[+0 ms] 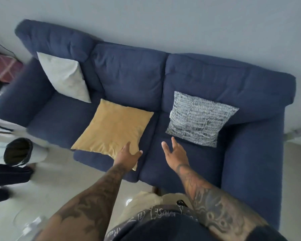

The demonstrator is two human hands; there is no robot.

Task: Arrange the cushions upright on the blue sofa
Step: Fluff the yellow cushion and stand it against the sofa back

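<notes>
The left hand (pixel 129 153) is pressing, fingers apart, on the near corner of the square mustard cushion (pixel 114 126) lying flat on the blue sofa (pixel 129 73); whether it is gripping is unclear. The right hand (pixel 175 150) is hovering with fingers spread above the seat, beside the flat woven-patterned cushion (pixel 201 119). A white cushion (pixel 64 75) is leaning upright.

Both arms are bare and covered in dark tattoos. The left forearm (pixel 101 192), at about 7 o'clock in the view, has big swirly shapes that run up to the wrist. The right forearm (pixel 203 193), at about 5 o'clock, has curly lines and round shapes. The person wears a dark shirt (pixel 163 228) with pale scribbled letters, and light tan trousers (pixel 142 200).
</notes>
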